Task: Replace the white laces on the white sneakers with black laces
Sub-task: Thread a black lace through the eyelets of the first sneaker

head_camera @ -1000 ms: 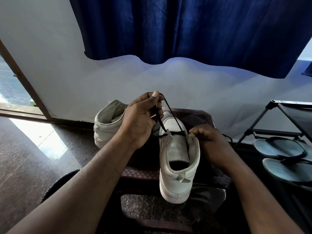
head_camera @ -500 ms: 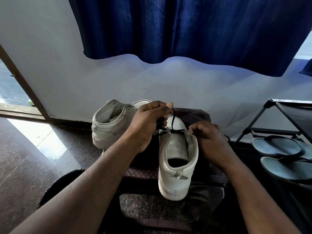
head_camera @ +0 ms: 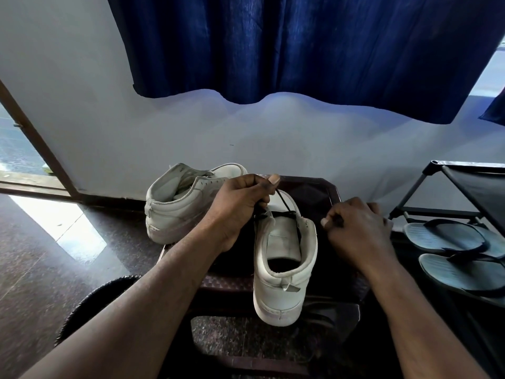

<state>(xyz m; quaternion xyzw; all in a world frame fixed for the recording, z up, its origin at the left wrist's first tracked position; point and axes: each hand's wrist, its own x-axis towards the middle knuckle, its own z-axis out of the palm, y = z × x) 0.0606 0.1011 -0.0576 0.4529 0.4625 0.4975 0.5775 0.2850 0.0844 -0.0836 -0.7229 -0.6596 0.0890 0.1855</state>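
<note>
The white leather sneaker stands on the dark brown plastic stool, heel at its near edge, toe pointing away. The left hand and right hand each pinch the thin black lace.

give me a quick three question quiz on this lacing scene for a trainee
1. True or false: the left hand grips the black lace.
2. What lies on the rack? A) boots B) flip-flops C) books
3. Fill in: the second sneaker sits to the ___ of the sneaker being laced.

Key: 1 true; 2 B; 3 left
</note>
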